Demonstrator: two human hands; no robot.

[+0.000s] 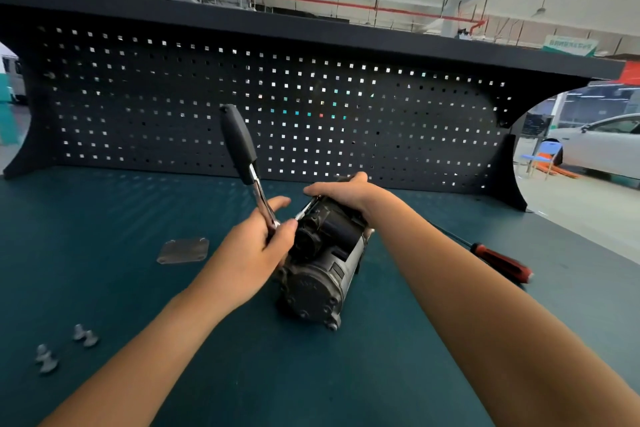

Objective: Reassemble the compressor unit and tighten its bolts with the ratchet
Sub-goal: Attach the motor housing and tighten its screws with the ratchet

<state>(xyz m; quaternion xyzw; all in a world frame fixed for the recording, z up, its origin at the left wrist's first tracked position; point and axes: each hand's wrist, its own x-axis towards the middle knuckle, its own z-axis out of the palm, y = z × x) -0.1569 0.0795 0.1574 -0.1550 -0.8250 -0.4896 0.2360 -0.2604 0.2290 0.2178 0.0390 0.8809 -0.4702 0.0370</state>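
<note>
- Both bare forearms reach in from the near edge, the left from low left and the right from low right, and meet over the middle of the teal surface [242, 378].
- Near the left forearm lie four small grey bolts in two pairs, one pair [46, 359] closest to the near edge and the other [85, 336] just beyond it, both well apart from the hands.
- The compressor unit [322, 274] lies on its side at the centre of the surface, with its round dark end cap facing the viewer.
- The left hand [256, 246] is clenched around the ratchet [242, 149] low on its shank. The black handle rises up and leans left, and a slim silver extension [306, 210] runs from the ratchet head to the top of the unit.
- A flat grey plate [183, 251] lies to the left of that hand, apart from it.
- A red-handled screwdriver [502, 263] lies to the right of the right forearm, close to the surface's right edge, which runs diagonally away.
- The right hand [341, 192] grasps the far end of the compressor unit, with its fingers curled over the top.
- Teal surface continues behind the unit up to the dark pegboard [381, 107], which walls off the far side under a shelf.
- Past the right edge are the workshop floor, a blue chair [543, 156] and a white car [606, 146].
</note>
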